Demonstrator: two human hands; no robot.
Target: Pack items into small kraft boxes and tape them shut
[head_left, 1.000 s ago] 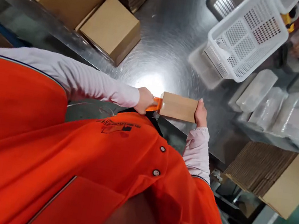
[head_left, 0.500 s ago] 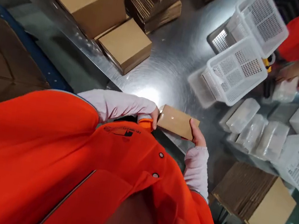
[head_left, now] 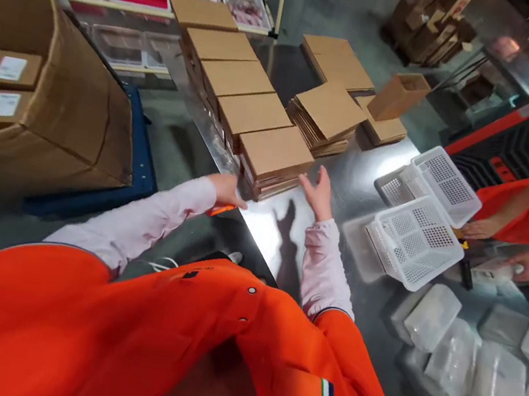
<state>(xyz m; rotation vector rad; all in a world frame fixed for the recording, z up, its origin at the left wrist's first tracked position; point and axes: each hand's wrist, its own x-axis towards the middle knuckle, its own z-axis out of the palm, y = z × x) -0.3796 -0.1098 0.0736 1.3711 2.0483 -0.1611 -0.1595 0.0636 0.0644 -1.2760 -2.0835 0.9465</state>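
Observation:
My right hand [head_left: 318, 195] is open, thumb and fingers apart, just beside the nearest stack in a row of flat brown cardboard boxes. The top cardboard box [head_left: 277, 151] of that stack lies flat above the layers under it. My left hand [head_left: 226, 190] is at the metal table's edge, below the same stack, its fingers curled. Under its palm shows part of an orange object [head_left: 222, 210]; the hand hides most of it, so its kind is unclear. Farther boxes [head_left: 237, 76] continue the row along the table's left edge.
Cardboard stacks [head_left: 330, 109] stand behind the row. White perforated baskets [head_left: 417, 240] and several clear-wrapped packs [head_left: 432, 317] occupy the table's right side. There, a co-worker's hands [head_left: 527, 263] are busy. A large open carton [head_left: 83, 100] with labelled boxes stands at left on a blue base.
The small cardboard box has left my hands, and my right hand has opened beside the front stack. The view has swung towards the row. My left hand still has the orange object.

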